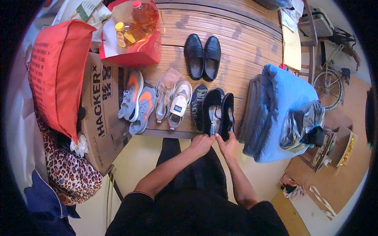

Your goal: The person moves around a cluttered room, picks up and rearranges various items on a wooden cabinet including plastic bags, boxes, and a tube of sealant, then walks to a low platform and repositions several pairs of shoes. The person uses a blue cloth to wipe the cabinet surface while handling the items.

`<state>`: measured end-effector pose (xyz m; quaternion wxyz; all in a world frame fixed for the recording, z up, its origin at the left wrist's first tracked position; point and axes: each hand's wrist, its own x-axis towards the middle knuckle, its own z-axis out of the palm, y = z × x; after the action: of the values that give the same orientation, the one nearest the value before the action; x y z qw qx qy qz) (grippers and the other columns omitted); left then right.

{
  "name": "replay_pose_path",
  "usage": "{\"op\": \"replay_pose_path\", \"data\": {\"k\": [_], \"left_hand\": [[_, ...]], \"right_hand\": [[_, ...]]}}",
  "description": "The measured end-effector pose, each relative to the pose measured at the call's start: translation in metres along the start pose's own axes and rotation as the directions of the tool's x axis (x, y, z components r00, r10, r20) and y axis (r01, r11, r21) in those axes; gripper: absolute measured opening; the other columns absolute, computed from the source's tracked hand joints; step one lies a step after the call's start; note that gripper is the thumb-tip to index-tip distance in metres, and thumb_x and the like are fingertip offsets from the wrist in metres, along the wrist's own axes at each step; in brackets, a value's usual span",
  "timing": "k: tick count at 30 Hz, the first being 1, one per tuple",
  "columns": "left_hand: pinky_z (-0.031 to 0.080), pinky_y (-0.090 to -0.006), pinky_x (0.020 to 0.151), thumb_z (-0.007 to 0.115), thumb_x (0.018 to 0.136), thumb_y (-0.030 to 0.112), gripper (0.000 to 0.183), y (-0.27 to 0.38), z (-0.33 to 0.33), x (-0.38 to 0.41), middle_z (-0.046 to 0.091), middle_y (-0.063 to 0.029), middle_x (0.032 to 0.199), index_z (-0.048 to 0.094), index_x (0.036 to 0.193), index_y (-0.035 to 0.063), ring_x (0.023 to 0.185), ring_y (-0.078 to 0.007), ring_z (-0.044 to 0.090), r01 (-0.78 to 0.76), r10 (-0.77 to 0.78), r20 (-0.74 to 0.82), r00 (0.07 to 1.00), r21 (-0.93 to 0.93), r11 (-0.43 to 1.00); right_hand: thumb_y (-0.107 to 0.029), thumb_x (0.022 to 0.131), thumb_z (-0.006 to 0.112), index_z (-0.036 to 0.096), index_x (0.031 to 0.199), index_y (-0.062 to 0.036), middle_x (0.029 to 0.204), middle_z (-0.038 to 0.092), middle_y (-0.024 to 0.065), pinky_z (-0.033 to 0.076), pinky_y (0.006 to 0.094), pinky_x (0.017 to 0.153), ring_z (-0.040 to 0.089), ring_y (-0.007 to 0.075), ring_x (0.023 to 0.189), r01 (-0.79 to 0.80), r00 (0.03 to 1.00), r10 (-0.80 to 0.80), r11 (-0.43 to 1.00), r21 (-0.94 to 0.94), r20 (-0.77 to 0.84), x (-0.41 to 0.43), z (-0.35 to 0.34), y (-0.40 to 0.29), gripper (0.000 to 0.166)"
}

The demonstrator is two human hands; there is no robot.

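A pair of black slip-on shoes with patterned insoles lies before me near the front edge of the slatted wooden surface. My left hand (203, 144) grips the heel of the left black slip-on shoe (213, 106). With its fingers on the heel of the right black slip-on shoe (228, 113), my right hand (229, 144) almost touches my left at the thumbs. Just left stand camouflage-patterned shoes (199, 103), partly hidden. Pink and cream sneakers (180, 100) and grey-orange sneakers (144, 101) are farther left. Black leather loafers (202, 57) stand behind, side by side.
Folded blue bedding (283, 109) lies at right, with a plastic bag (304, 126) on it. A red gift bag (138, 56) holding bottles stands back left. At left are a cardboard box (103, 118) and a red fabric bag (60, 70). A bicycle (328, 85) stands far right.
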<state>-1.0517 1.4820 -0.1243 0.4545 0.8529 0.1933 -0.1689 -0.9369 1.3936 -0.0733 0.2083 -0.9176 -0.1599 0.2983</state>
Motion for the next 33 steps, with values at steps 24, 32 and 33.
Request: {"op": "replay_pose_path", "data": {"k": [24,32,33], "left_hand": [[0.052,-0.0458,0.076,0.069,0.079,0.038,0.046,-0.055,0.084,0.091,0.060,-0.0221,0.101,0.058,0.098,-0.0024,0.091,-0.0389,0.061,0.532,-0.546,-0.206,0.812,-0.123,0.838],[0.054,-0.0427,0.074,0.070,0.074,0.039,0.039,-0.061,0.079,0.130,0.069,-0.0181,0.087,0.068,0.086,0.0018,0.084,-0.0330,0.068,0.702,-0.701,0.019,0.713,-0.003,0.713],[0.054,-0.0424,0.073,0.068,0.074,0.034,0.033,-0.062,0.079,0.133,0.069,-0.0177,0.087,0.069,0.084,0.0028,0.083,-0.0325,0.068,0.698,-0.698,0.015,0.716,0.005,0.716]], "right_hand": [[-0.029,0.085,0.057,0.062,0.092,0.0010,0.091,0.066,0.0242,0.051,0.0490,0.078,0.063,0.0424,0.088,0.163,0.942,-0.277,0.871,-0.464,-0.189,0.353,-0.023,0.004,0.031],[-0.043,0.083,0.056,0.061,0.109,0.0033,0.112,0.061,0.0280,0.044,0.0471,0.094,0.057,0.0427,0.108,-0.052,0.996,0.077,0.897,-0.440,0.041,0.375,0.020,0.049,0.054],[-0.043,0.083,0.056,0.062,0.108,0.0032,0.112,0.061,0.0272,0.044,0.0469,0.094,0.057,0.0428,0.107,-0.061,0.992,0.104,0.895,-0.442,0.074,0.380,0.014,0.050,0.053]]}}
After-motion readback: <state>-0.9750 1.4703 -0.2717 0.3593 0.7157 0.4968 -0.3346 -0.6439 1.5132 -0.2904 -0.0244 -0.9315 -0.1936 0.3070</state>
